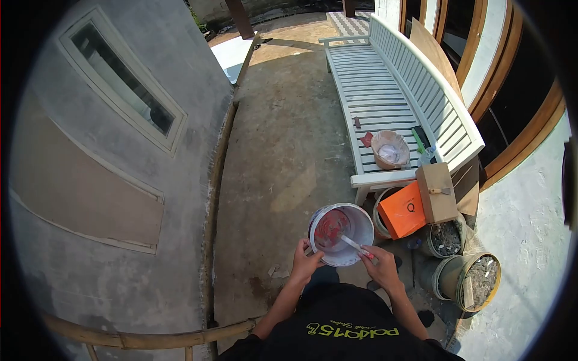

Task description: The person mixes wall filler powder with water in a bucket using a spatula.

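Observation:
A white plastic bucket (363, 227) is tilted in front of my body, its open mouth showing pinkish-red residue over the bottom and inner wall. My left hand (306, 263) grips its rim on the left side, thumb toward the front. At the right of the rim, my right hand (381, 265) is closed around the red end of a slim white-handled tool (351, 242). The tool slants down into the bucket, and its far tip rests by the reddish residue, so its working end is not clearly shown.
A white slatted bench (380, 78) holds a smaller tub (385, 157) with white material. Beside it sit an orange box (402, 209), a cardboard box (437, 191) and rubble-filled buckets (495, 289). A grey wall (114, 228) stands left, a bamboo rail (144, 341) at lower left.

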A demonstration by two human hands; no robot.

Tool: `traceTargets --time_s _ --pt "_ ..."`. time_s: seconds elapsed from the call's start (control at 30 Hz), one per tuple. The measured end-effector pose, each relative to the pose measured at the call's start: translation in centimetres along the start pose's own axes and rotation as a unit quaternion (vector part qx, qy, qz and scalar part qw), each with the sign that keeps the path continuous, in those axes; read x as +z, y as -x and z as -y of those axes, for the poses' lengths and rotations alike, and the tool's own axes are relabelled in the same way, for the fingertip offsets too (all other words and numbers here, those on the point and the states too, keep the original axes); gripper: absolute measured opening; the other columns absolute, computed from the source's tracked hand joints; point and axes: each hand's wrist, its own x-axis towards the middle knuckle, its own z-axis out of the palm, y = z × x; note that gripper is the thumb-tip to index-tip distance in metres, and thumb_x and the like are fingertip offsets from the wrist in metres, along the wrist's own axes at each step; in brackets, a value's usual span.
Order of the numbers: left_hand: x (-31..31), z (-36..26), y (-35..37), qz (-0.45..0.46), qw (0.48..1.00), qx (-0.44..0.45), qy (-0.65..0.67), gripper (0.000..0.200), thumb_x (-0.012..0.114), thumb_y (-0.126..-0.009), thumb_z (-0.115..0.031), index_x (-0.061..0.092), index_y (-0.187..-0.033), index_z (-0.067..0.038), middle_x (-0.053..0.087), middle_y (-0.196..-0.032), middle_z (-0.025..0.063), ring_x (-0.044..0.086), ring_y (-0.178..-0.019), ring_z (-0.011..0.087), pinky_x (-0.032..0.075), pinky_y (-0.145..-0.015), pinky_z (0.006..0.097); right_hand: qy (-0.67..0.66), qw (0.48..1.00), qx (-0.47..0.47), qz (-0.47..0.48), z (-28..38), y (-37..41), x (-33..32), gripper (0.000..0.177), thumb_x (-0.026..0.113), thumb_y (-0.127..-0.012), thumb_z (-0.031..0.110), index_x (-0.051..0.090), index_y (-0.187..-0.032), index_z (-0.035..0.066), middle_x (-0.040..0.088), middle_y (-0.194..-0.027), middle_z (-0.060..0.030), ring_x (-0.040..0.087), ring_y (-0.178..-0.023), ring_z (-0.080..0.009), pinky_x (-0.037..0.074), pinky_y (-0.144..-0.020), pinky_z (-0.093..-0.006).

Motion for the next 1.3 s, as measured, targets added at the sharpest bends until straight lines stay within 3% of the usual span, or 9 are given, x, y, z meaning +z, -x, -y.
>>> traceTargets --time_s 0.2,0.3,0.47,0.63,0.73,0.8,0.87,1.07,1.3 --pt "0.7 -6.1 -9.7 0.038 0.999 0.021 -0.012 0.039 0.064 -0.083 0.005 0.044 -0.115 -0.007 0.05 -0.122 0.0096 0.063 -0.104 0.0235 0.065 -0.074 0.0405 -0.036 0.997 0.028 -0.061 0.7 -8.6 -0.6 0.025 0.075 -0.086 0.005 0.072 -0.11 -0.003 0.074 -0.102 -0.0199 0.074 -0.092 -0.0255 0.055 -0.081 -0.0313" --pt "1.6 -8.4 -14.1 0.043 0.995 0.024 -0.084 0.039 0.064 -0.084 0.004 0.045 -0.117 -0.006 0.05 -0.122 0.0098 0.063 -0.105 0.0228 0.065 -0.072 0.0389 -0.041 0.993 0.062 -0.096 -0.2 -11.4 -0.8 0.026 0.075 -0.086 0.003 0.072 -0.111 -0.002 0.074 -0.106 -0.0199 0.073 -0.097 -0.0252 0.055 -0.084 -0.0308" --pt "4.6 -11.7 -19.0 0.097 0.993 0.011 -0.072 0.043 0.063 -0.083 0.005 0.047 -0.12 -0.007 0.05 -0.124 0.0069 0.061 -0.111 0.0194 0.061 -0.07 0.0325 -0.091 0.984 0.084 -0.125 -1.1 -14.2 -2.3 0.027 0.074 -0.087 0.001 0.071 -0.114 -0.002 0.073 -0.112 -0.0175 0.071 -0.102 -0.0215 0.054 -0.089 -0.0303" --pt "9.0 -14.3 -22.1 0.114 0.988 0.027 -0.103 0.04 0.063 -0.082 0.006 0.046 -0.115 -0.008 0.052 -0.124 0.0062 0.059 -0.112 0.0182 0.058 -0.069 0.0305 -0.282 0.915 0.156 -0.244 -4.1 -16.9 -5.0 0.027 0.07 -0.094 0.005 0.068 -0.12 -0.004 0.073 -0.111 -0.0133 0.066 -0.098 -0.0128 0.053 -0.084 -0.0251" --pt "11.6 -15.9 -23.8 0.121 0.985 0.025 -0.12 0.039 0.063 -0.082 0.006 0.045 -0.114 -0.009 0.053 -0.124 0.0056 0.058 -0.114 0.0181 0.055 -0.068 0.0297 -0.281 0.895 0.166 -0.305 -6.0 -19.4 -7.6 0.028 0.069 -0.095 0.005 0.067 -0.121 -0.004 0.072 -0.108 -0.0112 0.064 -0.096 -0.0093 0.052 -0.081 -0.0224" --pt "12.7 -16.1 -25.3 0.126 0.982 0.037 -0.132 0.041 0.063 -0.082 0.006 0.046 -0.116 -0.008 0.051 -0.122 0.0053 0.061 -0.109 0.0187 0.059 -0.068 0.0305 -0.273 0.893 0.151 -0.324 -6.2 -21.2 -8.9 0.027 0.068 -0.096 0.005 0.067 -0.12 -0.005 0.071 -0.104 -0.0086 0.064 -0.09 -0.0075 0.052 -0.076 -0.021" --pt "13.8 -16.4 -26.8 0.129 0.981 0.043 -0.136 0.041 0.063 -0.082 0.007 0.047 -0.117 -0.008 0.05 -0.121 0.0052 0.062 -0.107 0.0192 0.061 -0.069 0.0315 -0.269 0.895 0.122 -0.335 -6.6 -22.7 -9.6 0.026 0.068 -0.096 0.005 0.067 -0.12 -0.006 0.071 -0.104 -0.008 0.064 -0.087 -0.0069 0.051 -0.074 -0.0204" --pt "16.8 -16.5 -30.0 0.127 0.979 0.015 -0.161 0.04 0.063 -0.083 0.007 0.046 -0.116 -0.009 0.048 -0.122 0.0064 0.062 -0.108 0.0206 0.062 -0.073 0.0354 -0.285 0.905 0.168 -0.267 -10.0 -24.5 -10.3 0.026 0.068 -0.095 0.005 0.067 -0.12 -0.005 0.071 -0.104 -0.0091 0.066 -0.089 -0.0089 0.053 -0.075 -0.0218" --pt "18.6 -14.0 -34.3 0.164 0.965 -0.063 -0.197 0.037 0.063 -0.082 0.007 0.044 -0.111 -0.008 0.046 -0.125 0.0097 0.06 -0.109 0.0237 0.064 -0.072 0.0391 -0.243 0.899 0.268 -0.247 -12.0 -25.8 -9.7 0.028 0.071 -0.094 0.014 0.069 -0.115 -0.005 0.07 -0.09 -0.0049 0.063 -0.079 -0.0066 0.051 -0.07 -0.0235"
